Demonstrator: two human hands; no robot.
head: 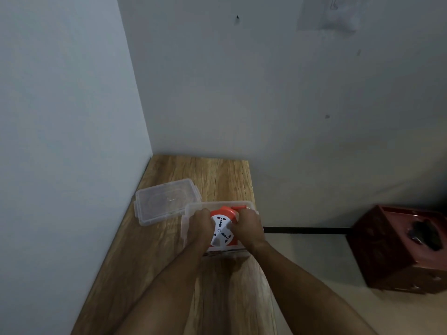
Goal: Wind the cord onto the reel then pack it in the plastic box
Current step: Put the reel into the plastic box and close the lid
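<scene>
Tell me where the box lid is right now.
In the head view the clear lid lies flat on the wooden table, left of and just behind the plastic box, near the left wall, with neither hand on it.

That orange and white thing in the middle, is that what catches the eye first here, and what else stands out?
Yes: the orange and white reel with sockets on its face draws the eye, gripped by the left hand and the right hand inside the clear plastic box on the wooden table. The box's clear lid lies just beyond to the left, and a dark red crate sits on the floor at right.
</scene>
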